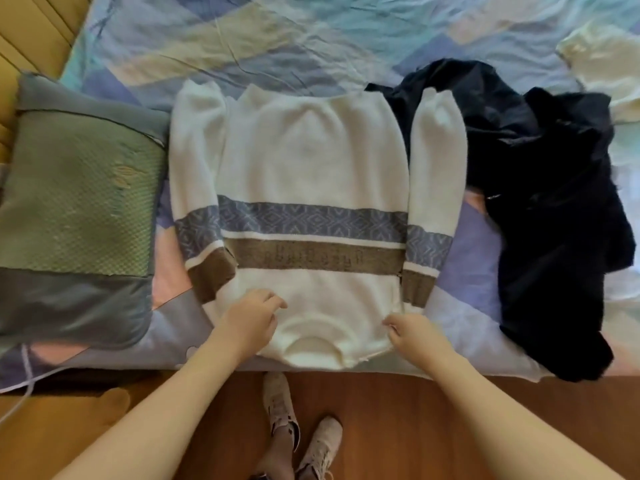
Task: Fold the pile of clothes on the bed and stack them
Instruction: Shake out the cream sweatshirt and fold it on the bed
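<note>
A white sweater (311, 161) with a blue patterned band and a brown band lies spread flat on the bed, its collar toward me and both sleeves laid alongside the body. My left hand (251, 320) rests on the sweater just left of the collar, fingers loosely bent. My right hand (414, 332) pinches the fabric at the shoulder edge to the right of the collar. A heap of dark navy clothes (540, 202) lies unfolded to the right of the sweater. A cream garment (602, 64) sits crumpled at the far right.
A green and grey pillow (76, 209) lies left of the sweater. The patterned bedsheet (277, 39) stretches beyond it. A white cable (24, 386) hangs off the bed's near left edge. My shoes (298, 431) stand on the wooden floor below.
</note>
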